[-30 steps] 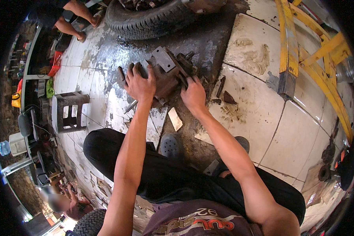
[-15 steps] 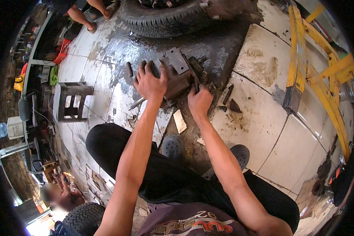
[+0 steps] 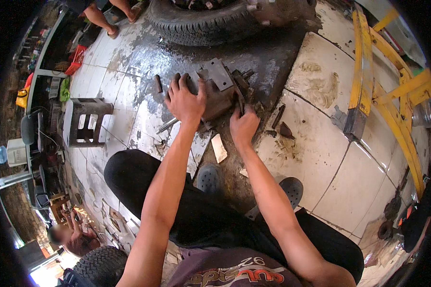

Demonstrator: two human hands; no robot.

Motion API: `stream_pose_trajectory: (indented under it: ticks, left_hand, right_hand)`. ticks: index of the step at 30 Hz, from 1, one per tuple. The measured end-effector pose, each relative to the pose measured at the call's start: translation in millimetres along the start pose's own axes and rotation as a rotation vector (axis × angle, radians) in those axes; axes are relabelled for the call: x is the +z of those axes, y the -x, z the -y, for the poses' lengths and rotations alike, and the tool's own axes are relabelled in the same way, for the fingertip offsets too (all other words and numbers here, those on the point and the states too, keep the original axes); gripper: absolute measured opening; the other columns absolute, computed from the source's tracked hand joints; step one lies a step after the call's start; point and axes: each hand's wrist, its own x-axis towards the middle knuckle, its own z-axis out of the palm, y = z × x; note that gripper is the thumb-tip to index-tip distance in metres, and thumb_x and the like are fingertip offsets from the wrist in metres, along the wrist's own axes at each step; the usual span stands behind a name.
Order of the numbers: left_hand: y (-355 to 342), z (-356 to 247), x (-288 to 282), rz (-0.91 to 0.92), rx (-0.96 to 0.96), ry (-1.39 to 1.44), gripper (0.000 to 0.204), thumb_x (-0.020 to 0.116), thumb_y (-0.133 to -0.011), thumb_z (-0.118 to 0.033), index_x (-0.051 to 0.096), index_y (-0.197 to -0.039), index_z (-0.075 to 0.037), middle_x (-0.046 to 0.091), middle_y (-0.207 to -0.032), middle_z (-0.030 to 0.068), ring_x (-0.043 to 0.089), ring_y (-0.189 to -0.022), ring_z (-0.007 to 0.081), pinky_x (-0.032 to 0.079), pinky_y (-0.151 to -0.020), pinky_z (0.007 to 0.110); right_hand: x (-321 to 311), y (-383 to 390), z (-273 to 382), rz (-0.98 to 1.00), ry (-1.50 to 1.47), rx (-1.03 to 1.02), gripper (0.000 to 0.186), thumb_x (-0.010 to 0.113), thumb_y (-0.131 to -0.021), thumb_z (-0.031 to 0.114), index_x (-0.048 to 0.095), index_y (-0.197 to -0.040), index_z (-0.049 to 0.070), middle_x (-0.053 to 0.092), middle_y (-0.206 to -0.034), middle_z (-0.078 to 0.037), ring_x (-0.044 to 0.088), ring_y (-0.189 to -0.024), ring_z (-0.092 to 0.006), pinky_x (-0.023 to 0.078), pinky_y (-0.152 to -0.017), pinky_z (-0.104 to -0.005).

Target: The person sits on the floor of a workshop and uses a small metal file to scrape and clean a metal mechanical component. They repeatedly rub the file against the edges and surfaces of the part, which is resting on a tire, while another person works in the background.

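Note:
A dark, heavy metal block (image 3: 217,106) rests on the oily floor in front of me. On top of it lies a flat grey metal plate (image 3: 219,75) with small holes. My left hand (image 3: 185,101) rests on the block's left side, fingers spread and fingertips blackened. At the right side, my right hand (image 3: 244,125) is closed on a thin dark metal bar (image 3: 240,98), its upper end close to the plate's edge. The bar's kind is unclear, since my fingers cover its lower part. Dark metal pieces (image 3: 246,76) stick out behind the plate.
A large tyre (image 3: 201,31) lies beyond the block. To the right stands a yellow metal frame (image 3: 361,71); to the left, a grey plastic stool (image 3: 88,122). Near my feet are a pale scrap (image 3: 219,148) and dark fragments (image 3: 286,130). Other people are at the far left edges.
The block and both hands appear slightly shifted in the picture, with little change in pose. My left hand stays on the block and my right hand keeps hold of the bar.

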Motion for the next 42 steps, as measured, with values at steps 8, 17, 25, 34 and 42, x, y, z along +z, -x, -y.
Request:
stream_pose_trajectory:
  ticks: [8, 17, 25, 34, 42]
  left_hand:
    - [0, -7, 2, 0.011, -0.011, 0.035, 0.055, 0.062, -0.09, -0.051, 0.066, -0.125, -0.009, 0.056, -0.14, 0.0118, 0.049, -0.133, 0.03, 0.033, -0.111, 0.047]
    - [0, -1, -4, 0.014, -0.017, 0.061, 0.056, 0.062, -0.09, -0.051, 0.065, -0.126, -0.009, 0.056, -0.141, 0.0136, 0.049, -0.134, 0.0313, 0.032, -0.111, 0.048]
    - [0, 0, -3, 0.02, -0.024, 0.053, 0.056, 0.062, -0.09, -0.05, 0.065, -0.127, -0.008, 0.056, -0.141, 0.0138, 0.048, -0.135, 0.031, 0.031, -0.113, 0.048]
    - [-2, 2, -2, 0.004, -0.007, 0.042, 0.056, 0.062, -0.09, -0.05, 0.065, -0.126, -0.008, 0.055, -0.141, 0.0138, 0.049, -0.134, 0.0309, 0.032, -0.112, 0.047]
    - [3, 1, -3, 0.03, -0.024, 0.045, 0.056, 0.061, -0.091, -0.05, 0.065, -0.127, -0.008, 0.055, -0.141, 0.0143, 0.047, -0.136, 0.0311, 0.03, -0.113, 0.047]
  right_hand:
    - [18, -2, -26, 0.192, -0.034, 0.218, 0.038, 0.068, -0.084, 0.017, 0.066, -0.118, 0.0, 0.068, -0.104, -0.025, 0.064, -0.099, -0.0435, 0.043, -0.09, -0.0548]
    - [18, 8, -8, 0.095, -0.135, 0.209, 0.034, 0.067, -0.082, 0.015, 0.068, -0.11, -0.004, 0.068, -0.101, -0.027, 0.064, -0.097, -0.045, 0.045, -0.087, -0.0537]
    - [18, 11, -9, 0.03, -0.159, 0.172, 0.032, 0.067, -0.083, 0.011, 0.066, -0.11, -0.006, 0.067, -0.104, -0.028, 0.063, -0.099, -0.0471, 0.044, -0.085, -0.0558]
    - [18, 18, -14, 0.031, -0.151, 0.096, 0.042, 0.068, -0.082, 0.014, 0.065, -0.121, -0.001, 0.067, -0.108, -0.026, 0.062, -0.103, -0.0449, 0.042, -0.087, -0.057]
    - [15, 24, -21, -0.111, 0.047, -0.095, 0.023, 0.066, -0.079, 0.004, 0.068, -0.098, -0.009, 0.066, -0.091, -0.027, 0.063, -0.084, -0.0518, 0.049, -0.075, -0.0543]
